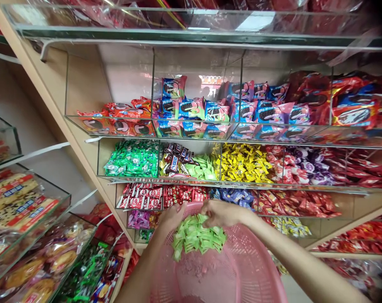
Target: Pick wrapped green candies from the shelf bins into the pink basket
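A pink plastic basket point(257, 256) with perforated sides is held out toward the shelves, its far end tilted. Light-green wrapped candies point(199, 235) lie heaped inside against that far end; the rest of the visible floor holds only small bits. My left hand point(172, 219) is closed on the far rim at the left, its fingers partly hidden. Across from it, my right hand point(220, 213) grips the same rim, with its thumb side touching the heap. Similar light-green candies point(201, 168) sit in a shelf bin just beyond, beside brown-wrapped Snickers bars point(174, 162).
Glass-fronted shelves hold green candies point(134, 160), yellow candies point(244, 164) and blue cookie packs point(191, 108). Red-and-white packets point(140, 197) fill a lower bin. A slanted wooden panel point(56, 99) divides off the left bins, where packaged bread point(20, 198) lies. Glass edges front each shelf.
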